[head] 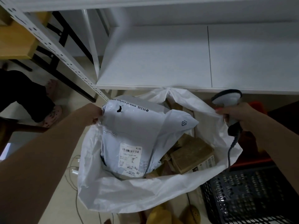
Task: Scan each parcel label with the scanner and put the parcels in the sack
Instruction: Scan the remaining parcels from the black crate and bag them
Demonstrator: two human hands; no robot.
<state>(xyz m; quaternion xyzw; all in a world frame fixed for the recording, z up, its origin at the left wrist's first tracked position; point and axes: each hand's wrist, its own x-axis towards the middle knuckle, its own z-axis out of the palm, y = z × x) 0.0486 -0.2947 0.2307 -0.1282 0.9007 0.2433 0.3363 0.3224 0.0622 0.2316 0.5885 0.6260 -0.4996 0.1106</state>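
The left hand pinches the top edge of a grey plastic mailer parcel, standing labelled inside the open white woven sack. The right hand grips a grey handheld scanner, apparently also the sack's rim. Brown cardboard boxes lie alongside.

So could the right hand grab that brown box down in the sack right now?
Probably not yet. The right hand already grips the scanner and pinches the sack rim. The brown box lies uncovered beside the grey parcel, so the way down looks free once that hand lets go.
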